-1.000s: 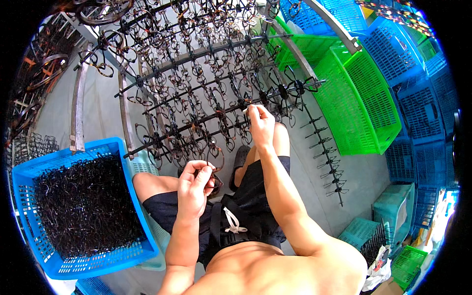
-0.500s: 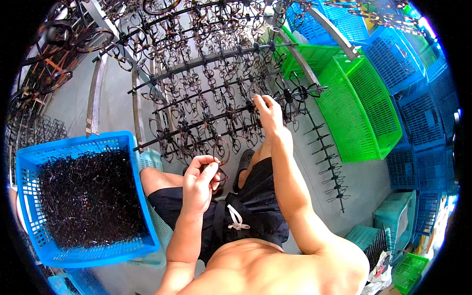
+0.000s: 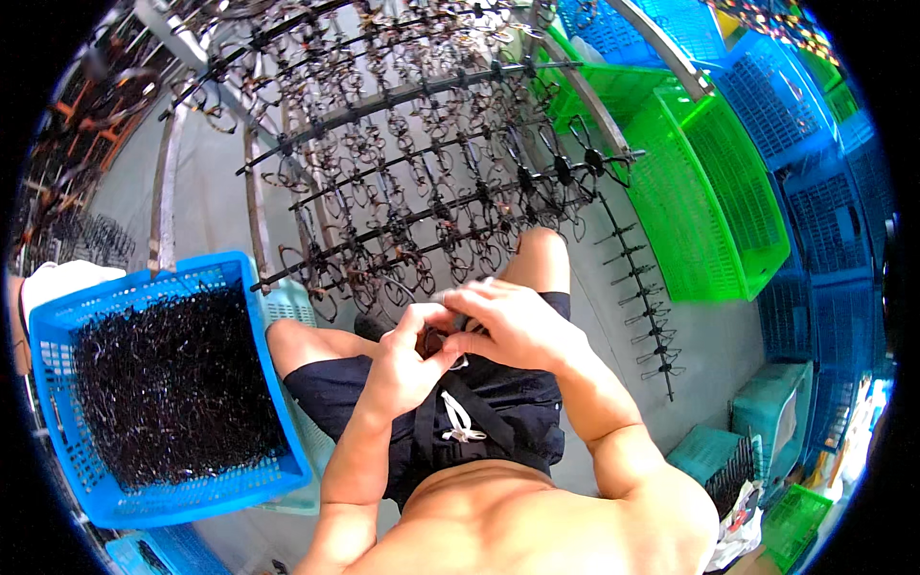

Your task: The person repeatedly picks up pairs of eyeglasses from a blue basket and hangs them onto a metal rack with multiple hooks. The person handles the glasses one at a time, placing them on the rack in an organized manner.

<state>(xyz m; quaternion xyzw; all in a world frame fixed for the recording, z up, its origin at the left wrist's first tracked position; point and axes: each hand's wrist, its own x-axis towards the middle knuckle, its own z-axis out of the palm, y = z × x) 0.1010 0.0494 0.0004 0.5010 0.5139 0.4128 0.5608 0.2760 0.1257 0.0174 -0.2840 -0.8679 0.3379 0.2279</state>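
Observation:
Both hands are together over my lap. My left hand pinches a dark eyeglass frame, mostly hidden by the fingers. My right hand is closed in on the same frame from the right, its fingertips slightly blurred and touching or very near the left fingers. Just beyond them hangs a rack of black bars holding rows of dark and tortoiseshell eyeglass frames. Left of my legs, a blue plastic basket is filled with dark, thin, tangled pieces.
Metal rails carry the bars. A bare clip bar slants over the floor at right, beside a green crate. Blue crates are stacked further right, with teal crates below. Something white shows behind the basket.
My right hand has come back from the rack to meet my left hand at the eyeglass frame. The view has shifted slightly. Something white has appeared behind the blue basket.

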